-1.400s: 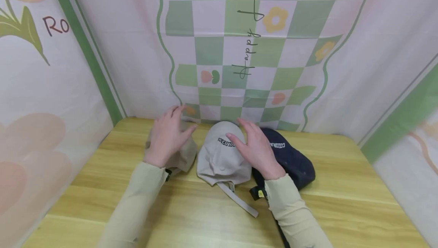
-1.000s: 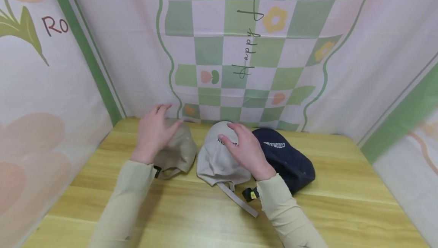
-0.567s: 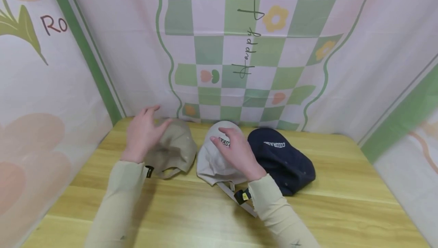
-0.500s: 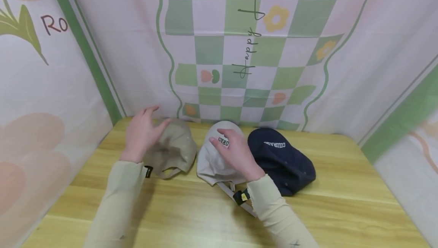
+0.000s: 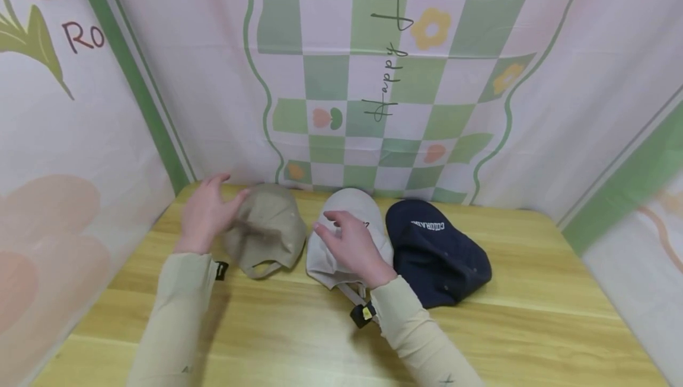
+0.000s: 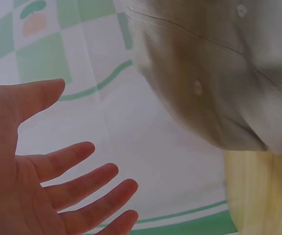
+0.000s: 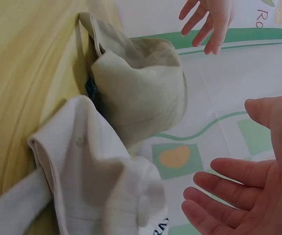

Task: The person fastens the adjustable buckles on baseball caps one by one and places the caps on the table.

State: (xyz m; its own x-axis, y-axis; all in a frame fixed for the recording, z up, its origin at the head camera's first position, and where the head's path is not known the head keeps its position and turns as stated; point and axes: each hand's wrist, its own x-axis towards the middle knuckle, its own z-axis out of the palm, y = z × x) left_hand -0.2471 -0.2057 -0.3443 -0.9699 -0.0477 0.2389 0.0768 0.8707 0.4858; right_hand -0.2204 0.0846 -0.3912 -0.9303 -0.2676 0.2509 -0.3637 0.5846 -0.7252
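Observation:
Three baseball caps lie in a row at the back of the table. On the left is a khaki cap (image 5: 269, 227), in the middle a light grey cap (image 5: 352, 203), on the right a navy cap (image 5: 434, 256) with white lettering. My left hand (image 5: 205, 212) is just left of the khaki cap, fingers spread and holding nothing; the left wrist view shows a gap between its fingers (image 6: 82, 186) and the cap. Over the grey cap hovers my right hand (image 5: 354, 248), hiding part of its lettering. In the right wrist view its fingers (image 7: 229, 196) are extended, apart from the caps.
A wooden table (image 5: 299, 339) carries the caps. Behind it hangs a curtain (image 5: 213, 79) with a green checkered print, and more printed cloth closes in both sides. A loose strap (image 5: 349, 293) trails from the grey cap towards the front.
Both hands have moved left: the left hand from over the khaki cap to its left side, the right hand from between the grey and navy caps to over the grey one. The caps stay put.

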